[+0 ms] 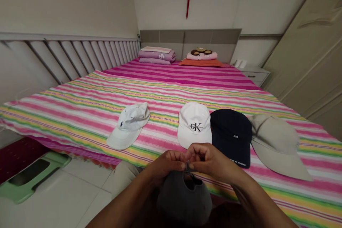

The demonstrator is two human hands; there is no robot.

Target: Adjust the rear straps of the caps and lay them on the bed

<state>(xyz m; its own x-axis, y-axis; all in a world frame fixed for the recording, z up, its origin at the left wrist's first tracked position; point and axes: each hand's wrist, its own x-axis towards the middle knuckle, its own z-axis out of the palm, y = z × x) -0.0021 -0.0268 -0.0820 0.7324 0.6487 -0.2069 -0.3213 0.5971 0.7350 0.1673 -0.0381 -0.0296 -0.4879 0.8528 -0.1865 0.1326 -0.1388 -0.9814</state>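
"While the left hand [169, 164] and right hand [208, 160] pinch its strap [187, 167] shut between fingertips, where's the dark cap [184, 199]?"

"Just below them, by the bed [162, 96]; a white cap [195, 117], navy cap [232, 128] and beige cap [278, 139] lie beyond."

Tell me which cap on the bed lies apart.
The pale baseball cap at far left; the white cap, navy cap and beige cap lie close together in a row.

Left hand [169, 164] and right hand [204, 158] pinching, fingertips together
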